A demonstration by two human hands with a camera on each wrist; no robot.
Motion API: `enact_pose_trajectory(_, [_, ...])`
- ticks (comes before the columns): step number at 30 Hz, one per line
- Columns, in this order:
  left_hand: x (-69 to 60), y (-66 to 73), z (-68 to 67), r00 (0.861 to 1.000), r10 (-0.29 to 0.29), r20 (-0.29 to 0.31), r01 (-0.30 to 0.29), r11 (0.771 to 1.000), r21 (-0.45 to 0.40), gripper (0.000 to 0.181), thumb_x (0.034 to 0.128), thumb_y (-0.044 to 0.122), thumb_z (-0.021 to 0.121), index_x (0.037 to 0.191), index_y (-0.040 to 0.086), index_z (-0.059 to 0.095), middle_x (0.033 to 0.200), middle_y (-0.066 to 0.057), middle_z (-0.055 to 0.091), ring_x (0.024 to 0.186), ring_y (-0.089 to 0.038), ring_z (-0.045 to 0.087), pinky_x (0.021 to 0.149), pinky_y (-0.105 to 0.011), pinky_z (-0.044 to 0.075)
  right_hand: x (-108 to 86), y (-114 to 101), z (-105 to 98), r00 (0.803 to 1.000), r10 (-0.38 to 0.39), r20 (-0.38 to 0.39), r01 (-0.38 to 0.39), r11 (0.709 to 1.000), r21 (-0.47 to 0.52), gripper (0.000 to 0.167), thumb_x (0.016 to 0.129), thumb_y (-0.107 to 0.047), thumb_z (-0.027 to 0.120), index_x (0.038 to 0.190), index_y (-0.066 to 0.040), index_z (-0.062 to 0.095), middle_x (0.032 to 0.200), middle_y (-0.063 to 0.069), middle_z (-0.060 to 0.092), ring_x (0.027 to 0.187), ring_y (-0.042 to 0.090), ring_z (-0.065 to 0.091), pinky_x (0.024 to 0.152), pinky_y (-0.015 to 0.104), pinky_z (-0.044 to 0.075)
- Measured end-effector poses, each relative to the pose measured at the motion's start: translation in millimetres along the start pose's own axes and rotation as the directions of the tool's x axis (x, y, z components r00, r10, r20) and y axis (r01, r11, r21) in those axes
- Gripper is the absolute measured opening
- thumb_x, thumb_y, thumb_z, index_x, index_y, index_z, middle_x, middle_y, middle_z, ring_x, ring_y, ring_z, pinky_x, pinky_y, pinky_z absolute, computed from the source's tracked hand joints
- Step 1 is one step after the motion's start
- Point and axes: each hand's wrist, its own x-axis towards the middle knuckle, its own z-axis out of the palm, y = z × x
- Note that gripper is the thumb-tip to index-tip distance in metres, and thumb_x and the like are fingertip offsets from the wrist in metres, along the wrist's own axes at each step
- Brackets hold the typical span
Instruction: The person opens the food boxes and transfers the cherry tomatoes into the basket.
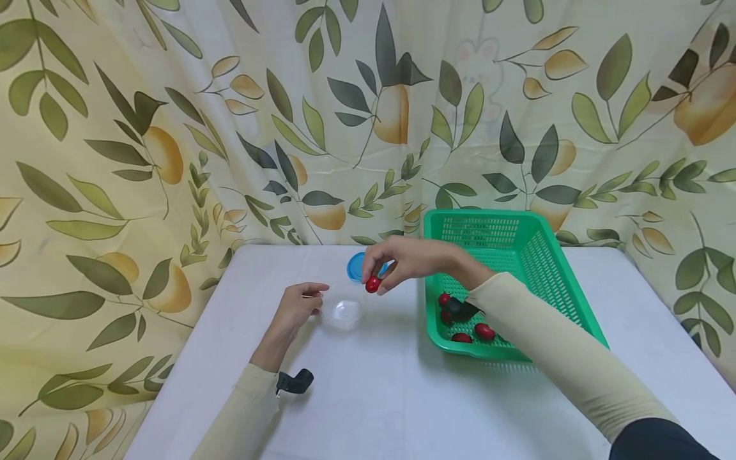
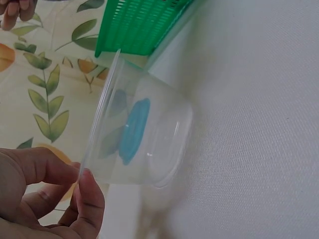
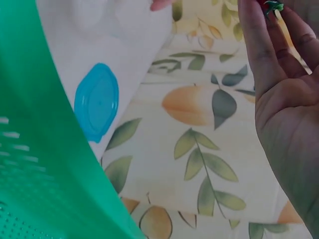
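A clear plastic container point(image 1: 344, 314) stands on the white table, its rim pinched between the thumb and fingers of my left hand point(image 1: 294, 308). The left wrist view shows that grip on the rim of the container point(image 2: 167, 134); no tomato is visible inside. My right hand point(image 1: 405, 257) holds a red cherry tomato point(image 1: 372, 284) in its fingertips, slightly above and to the right of the container. In the right wrist view the tomato's green stem end point(image 3: 273, 6) peeks out between the fingers. Behind the container lies a blue lid point(image 1: 356, 267), partly covered by the right hand.
A green perforated basket point(image 1: 520, 220) stands on the right of the table under the right forearm. Several red tomatoes point(image 1: 485, 331) lie in its near left corner. A patterned curtain point(image 1: 345, 160) hangs behind and left of the table point(image 1: 356, 409).
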Motion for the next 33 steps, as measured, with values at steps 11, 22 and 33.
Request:
enact_pose_trajectory(11, [-2.1,0.0,-1.0,1.000,0.002,0.003,-0.002,1.000,-0.001,0.030,0.0932,-0.005,0.060,0.121,-0.002,0.070,0.104,-0.013,0.058,0.090,-0.023,0.054,0.072,-0.027,0.056,-23.9,3.6,-7.4,1.000,0.008,-0.021,-0.008,1.000,0.012,0.026,0.088,-0.011,0.079,0.113,-0.015,0.073,0.120,0.005,0.063,0.111,0.024,0.065,0.094,0.038,0.058])
enact_pose_trajectory(22, [-1.9,0.4,0.0,1.000,-0.002,-0.002,0.002,1.000,0.004,0.030,0.0931,-0.005,0.060,0.121,-0.002,0.070,0.106,-0.015,0.058,0.090,-0.023,0.054,0.073,-0.026,0.056,-60.3,19.6,-16.8,0.996,0.046,-0.077,-0.044,0.999,0.026,0.026,0.088,-0.014,0.079,0.113,-0.018,0.073,0.120,0.006,0.064,0.111,0.026,0.065,0.092,0.039,0.058])
enact_pose_trajectory(33, [-1.1,0.7,0.9,1.000,-0.005,-0.005,0.005,1.000,0.007,0.030,0.0932,-0.004,0.061,0.121,-0.001,0.070,0.105,-0.014,0.059,0.092,-0.024,0.054,0.073,-0.026,0.056,-101.1,46.4,-26.0,0.984,0.101,-0.145,-0.098,0.995,0.030,0.027,0.090,-0.017,0.077,0.116,-0.014,0.070,0.118,0.006,0.066,0.114,0.026,0.064,0.089,0.038,0.058])
